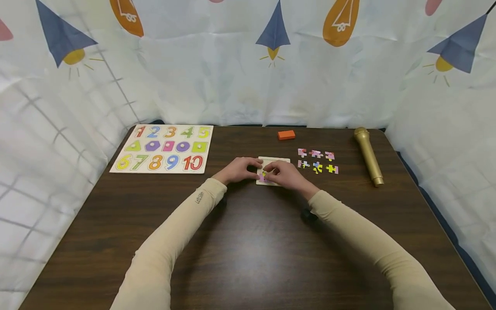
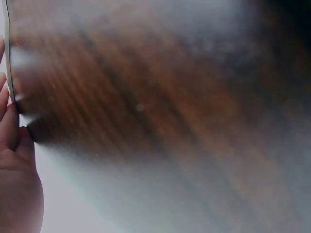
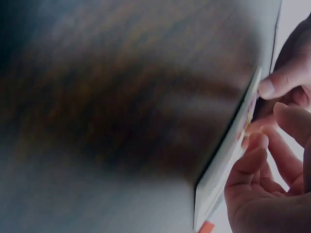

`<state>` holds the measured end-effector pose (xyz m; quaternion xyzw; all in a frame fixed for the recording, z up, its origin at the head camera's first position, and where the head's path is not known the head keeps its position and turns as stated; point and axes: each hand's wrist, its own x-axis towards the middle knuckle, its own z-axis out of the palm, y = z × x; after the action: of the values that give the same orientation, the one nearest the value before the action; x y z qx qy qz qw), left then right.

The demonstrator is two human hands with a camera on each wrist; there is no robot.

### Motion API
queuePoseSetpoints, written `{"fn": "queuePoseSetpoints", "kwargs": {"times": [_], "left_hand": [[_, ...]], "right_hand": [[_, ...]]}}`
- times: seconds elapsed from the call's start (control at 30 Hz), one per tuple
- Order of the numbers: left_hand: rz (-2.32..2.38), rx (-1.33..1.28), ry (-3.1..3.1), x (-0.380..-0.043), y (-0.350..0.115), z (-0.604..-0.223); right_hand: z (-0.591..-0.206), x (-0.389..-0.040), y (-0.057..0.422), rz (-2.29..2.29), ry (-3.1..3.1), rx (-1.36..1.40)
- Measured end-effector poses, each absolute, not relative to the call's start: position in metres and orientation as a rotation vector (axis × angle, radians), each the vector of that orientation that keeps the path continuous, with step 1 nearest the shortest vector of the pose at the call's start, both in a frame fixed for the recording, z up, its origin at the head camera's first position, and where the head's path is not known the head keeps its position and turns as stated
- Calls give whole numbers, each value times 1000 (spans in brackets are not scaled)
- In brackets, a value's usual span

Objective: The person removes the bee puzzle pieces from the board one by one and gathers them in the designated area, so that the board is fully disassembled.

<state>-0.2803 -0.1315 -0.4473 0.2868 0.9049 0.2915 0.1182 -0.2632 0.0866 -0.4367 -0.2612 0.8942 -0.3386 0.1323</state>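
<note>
A small pale puzzle board lies on the dark wooden table. My left hand holds its left side, fingers at the far corner and thumb at the near left edge. Pink and yellow puzzle pieces show on its near left part. My right hand is over the board with bent fingers, its fingertips close to those pieces. In the right wrist view these fingertips meet at the face of the board; I cannot tell whether a piece is between them. The left wrist view catches only part of the left hand at its edge.
Several loose puzzle pieces lie in two rows right of the board. An orange block sits behind it. A gold microphone lies farther right. At the far left is a number and shape board. A patterned curtain hangs behind the table.
</note>
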Motion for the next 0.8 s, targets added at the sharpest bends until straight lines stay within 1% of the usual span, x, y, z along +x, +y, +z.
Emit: {"fn": "queuePoseSetpoints", "kwargs": {"times": [0.23,0.8], "left_hand": [[831,854,2652,-281,-131,-447],[803,869,2625,-284,-133,-444]], "right_hand": [[-444,-261,82,-936,2625,-780],[-440,-262,79,-869,2610,-848]]}}
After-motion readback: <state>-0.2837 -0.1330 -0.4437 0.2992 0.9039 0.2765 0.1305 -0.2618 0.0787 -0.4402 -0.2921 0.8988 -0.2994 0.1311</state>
